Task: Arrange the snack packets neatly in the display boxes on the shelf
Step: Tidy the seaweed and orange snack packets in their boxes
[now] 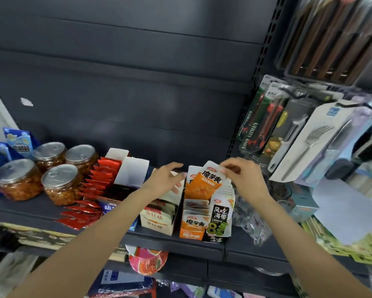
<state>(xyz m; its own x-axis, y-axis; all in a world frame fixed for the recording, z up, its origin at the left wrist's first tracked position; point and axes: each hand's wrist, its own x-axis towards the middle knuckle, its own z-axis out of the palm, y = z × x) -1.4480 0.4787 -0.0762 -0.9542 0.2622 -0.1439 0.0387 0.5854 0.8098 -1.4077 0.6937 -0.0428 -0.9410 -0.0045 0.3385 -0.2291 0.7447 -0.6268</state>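
Note:
An orange display box (192,230) stands on the dark shelf (202,246), with a cream display box (157,225) to its left and a black-and-green one (218,229) to its right. My right hand (243,179) pinches the top of an orange-and-white snack packet (206,181) standing upright at the back of the orange box. My left hand (166,179) rests with spread fingers on the back flap of the cream box, touching the orange box's left side. Several packets fill each box.
Red packets (92,196) spill from a white-flapped box (131,171) on the left, beside clear jars (61,183) with pull-tab lids. Crumpled clear plastic (251,220) lies right of the boxes. Packaged knives and cutlery (305,143) hang at the right.

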